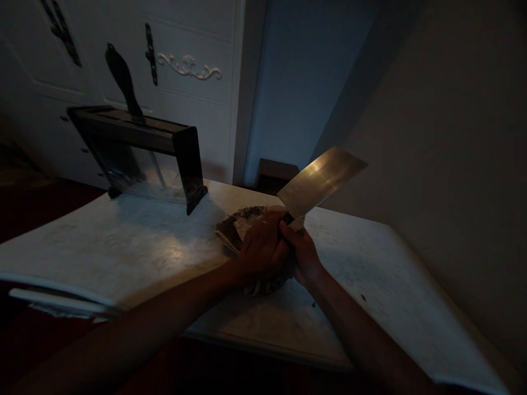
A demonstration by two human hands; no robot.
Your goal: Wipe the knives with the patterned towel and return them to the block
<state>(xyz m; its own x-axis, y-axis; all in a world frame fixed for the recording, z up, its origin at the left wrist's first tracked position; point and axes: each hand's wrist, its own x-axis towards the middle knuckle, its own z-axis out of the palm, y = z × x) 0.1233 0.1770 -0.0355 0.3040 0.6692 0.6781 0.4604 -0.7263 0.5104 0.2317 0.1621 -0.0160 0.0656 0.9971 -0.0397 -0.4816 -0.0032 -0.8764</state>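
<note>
One pale, marbled worktop (pixel 164 247) fills the middle, with a clear-sided knife block (pixel 187 148) near its far-left corner, a black knife handle (pixel 122 79) jutting up from it. About midway between near and far edges lies a mottled brown object (pixel 230 226), too dark to identify. Above it a cleaver (pixel 323 178) tilts rightward over the far edge; the left hand (pixel 263 244) and right hand (pixel 307 257) press together, clenched round its mostly hidden handle. Dark crumbs (pixel 363 298) flank the right forearm (pixel 341 307)
</note>
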